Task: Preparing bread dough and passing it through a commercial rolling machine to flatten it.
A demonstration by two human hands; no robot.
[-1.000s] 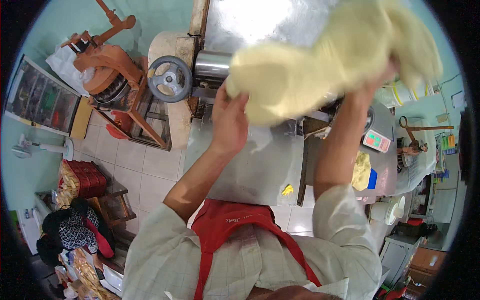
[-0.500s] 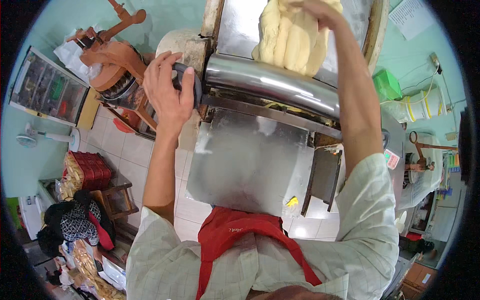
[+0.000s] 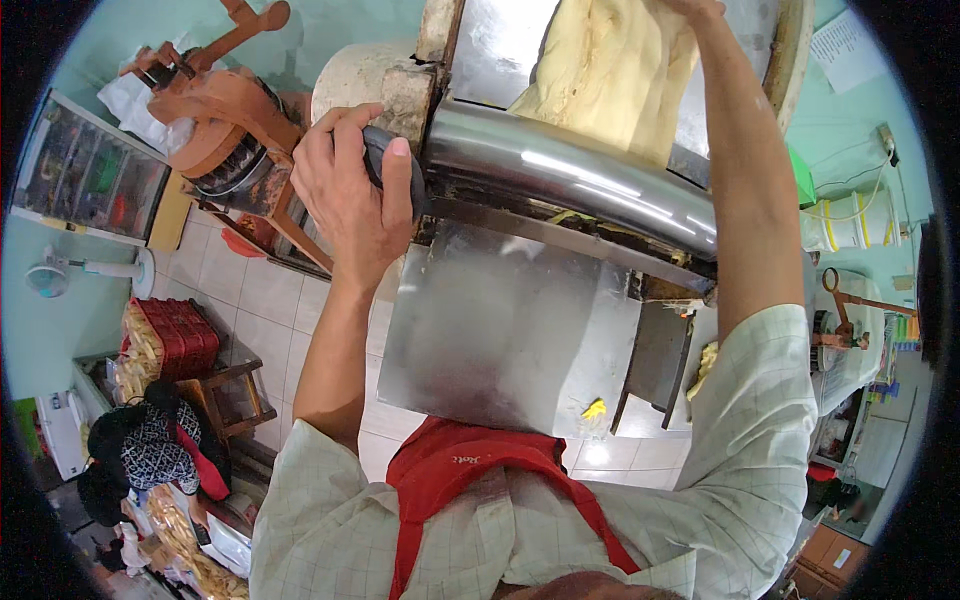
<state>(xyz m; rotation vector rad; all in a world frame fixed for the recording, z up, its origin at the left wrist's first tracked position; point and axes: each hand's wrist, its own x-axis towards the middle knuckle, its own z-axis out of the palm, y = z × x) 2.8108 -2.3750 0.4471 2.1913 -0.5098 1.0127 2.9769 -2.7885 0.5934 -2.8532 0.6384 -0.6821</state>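
Observation:
My left hand (image 3: 350, 190) is closed round a dark grey handwheel (image 3: 392, 175) at the left end of a shiny steel roller (image 3: 560, 170). Behind the roller, a pale yellow sheet of dough (image 3: 615, 80) lies on the sloping metal plate of the dough sheeter, its near end against the roller. My right arm reaches over the roller's right end. At the picture's upper edge, my right hand (image 3: 698, 6) is at the dough's far right side; its fingers are mostly cut off from view.
A steel tray (image 3: 500, 320) slopes below the roller, with a yellow scrap (image 3: 594, 408) near its front right corner. A rusty brown machine (image 3: 225, 130) stands at left. Further back are a red crate (image 3: 175, 340), a wooden stool (image 3: 235, 395) and another person (image 3: 160, 445).
The dough, folded in thick lobes before, now lies flatter and smoother against the roller. My right hand has moved up and right, off the dough's middle. My left hand remains on the wheel.

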